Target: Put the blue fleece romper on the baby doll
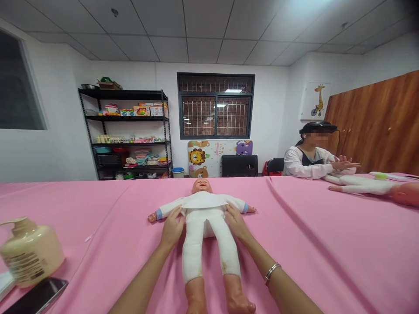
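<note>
A baby doll (207, 235) lies on its back on the pink cloth, head away from me and bare feet towards me. It wears a white baby shirt (203, 200) with blue cuffs over its white cloth body. My left hand (173, 226) is at the left corner of the shirt's lower edge, fingers closed on the fabric. On the other side, my right hand (236, 221) grips the right corner of that edge, its fingertips partly hidden by the cloth. The hem is stretched across the doll's belly between both hands.
A pump bottle (34, 253) and a phone (37, 296) stand at the near left of the pink-covered table (121, 226). At the right, a person (309, 157) sits with another doll (369, 185). Shelves (127, 117) and a window (216, 107) are behind.
</note>
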Demonstrator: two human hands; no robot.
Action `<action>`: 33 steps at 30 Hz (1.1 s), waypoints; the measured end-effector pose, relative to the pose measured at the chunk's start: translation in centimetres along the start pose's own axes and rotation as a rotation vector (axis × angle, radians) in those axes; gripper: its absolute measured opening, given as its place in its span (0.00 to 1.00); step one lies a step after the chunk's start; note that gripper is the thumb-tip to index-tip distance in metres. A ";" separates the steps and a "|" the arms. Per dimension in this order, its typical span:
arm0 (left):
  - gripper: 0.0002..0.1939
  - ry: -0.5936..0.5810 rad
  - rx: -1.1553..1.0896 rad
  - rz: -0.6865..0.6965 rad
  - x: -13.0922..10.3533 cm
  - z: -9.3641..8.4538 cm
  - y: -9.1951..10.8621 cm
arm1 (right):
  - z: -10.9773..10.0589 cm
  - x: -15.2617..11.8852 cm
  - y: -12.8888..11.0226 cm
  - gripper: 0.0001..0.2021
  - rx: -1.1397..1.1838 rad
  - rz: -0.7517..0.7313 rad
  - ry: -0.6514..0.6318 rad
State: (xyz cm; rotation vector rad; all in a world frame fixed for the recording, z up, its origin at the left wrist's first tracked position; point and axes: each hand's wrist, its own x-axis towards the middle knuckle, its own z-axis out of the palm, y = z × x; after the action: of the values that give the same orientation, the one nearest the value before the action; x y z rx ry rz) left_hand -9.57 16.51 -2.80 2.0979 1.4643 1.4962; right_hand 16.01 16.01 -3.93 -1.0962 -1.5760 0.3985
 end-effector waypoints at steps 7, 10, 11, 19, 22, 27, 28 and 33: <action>0.14 -0.115 -0.108 -0.231 0.2 -1.3 1.7 | -0.8 -0.7 -2.0 0.18 -0.243 0.108 -0.165; 0.13 -0.205 -0.056 -0.299 0.0 -1.8 2.2 | -1.0 -0.8 -2.2 0.19 -0.234 0.245 -0.181; 0.14 -0.213 -0.042 -0.316 0.0 -1.9 2.3 | -1.0 -0.8 -2.4 0.20 -0.206 0.286 -0.195; 0.21 -0.304 -0.383 -0.405 -0.6 -0.4 2.4 | -2.0 -1.6 -6.1 0.28 0.456 0.420 -0.515; 0.21 -0.316 -0.630 -0.516 -0.8 0.7 2.0 | -1.5 -1.7 -5.8 0.33 0.537 0.376 -0.404; 0.18 -0.213 -0.748 -0.467 -1.1 1.3 1.9 | 0.7 -1.9 -2.6 0.36 0.251 0.386 -0.266; 0.17 -0.184 -0.683 -0.418 -1.1 1.3 2.0 | 1.1 -2.0 -2.0 0.36 0.198 0.366 -0.247; 0.10 -0.058 -0.349 -0.264 -1.3 0.9 2.1 | 1.7 -2.5 -0.5 0.36 0.070 0.339 -0.205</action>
State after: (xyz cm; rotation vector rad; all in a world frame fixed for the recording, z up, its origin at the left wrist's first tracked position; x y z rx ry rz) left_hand -7.55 14.82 -2.72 1.6616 1.2893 1.4525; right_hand 14.14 14.26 -5.58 -1.3038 -1.5388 0.8096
